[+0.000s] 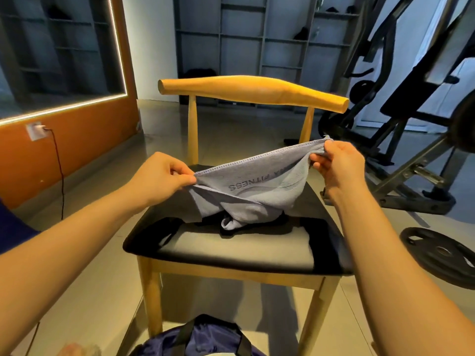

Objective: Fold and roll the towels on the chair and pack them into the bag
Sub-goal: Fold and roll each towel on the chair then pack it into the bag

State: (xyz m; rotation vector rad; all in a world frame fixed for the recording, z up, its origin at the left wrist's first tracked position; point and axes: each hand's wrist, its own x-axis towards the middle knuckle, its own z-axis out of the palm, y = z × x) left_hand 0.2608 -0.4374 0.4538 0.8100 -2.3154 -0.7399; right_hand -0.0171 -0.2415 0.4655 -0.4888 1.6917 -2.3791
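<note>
A grey towel (257,191) printed with "FITNESS" hangs stretched between my hands above the chair seat (231,250). My left hand (162,176) pinches its left corner. My right hand (336,163) pinches the right corner, held a little higher. The towel's lower part droops crumpled onto the black seat, with a dark cloth (231,227) partly hidden under it. The dark blue bag (203,337) with black straps stands on the floor in front of the chair, at the bottom edge of the view.
The wooden chair has a curved backrest (252,91). A weight plate (442,253) lies on the floor at right, beside a black gym machine (411,111). An orange wall (77,140) with a plugged-in cable stands at left. Grey shelving lines the back wall.
</note>
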